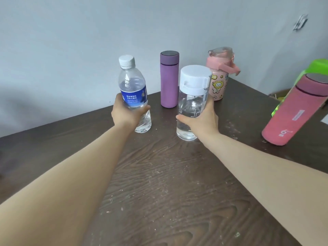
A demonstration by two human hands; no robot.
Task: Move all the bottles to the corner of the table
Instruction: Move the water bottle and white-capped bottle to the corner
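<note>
Carrying two at once | left hand (pixel 126 113) fingers clamped on water bottle (pixel 134 93), right hand (pixel 204 119) fingers on clear jar-bottle (pixel 192 103) | purple flask (pixel 169 79), cartoon bottle (pixel 219 80) already at worktop (pixel 159 174) corner | pink flask (pixel 294 112), green bottle (pixel 316 68) left.

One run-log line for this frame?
left hand: grips water bottle | right hand: grips clear bottle | purple flask, pink bottle: at corner

Dark wood-grain table (pixel 168 183), plain pale grey wall (pixel 88 32) behind, soft even light
</note>
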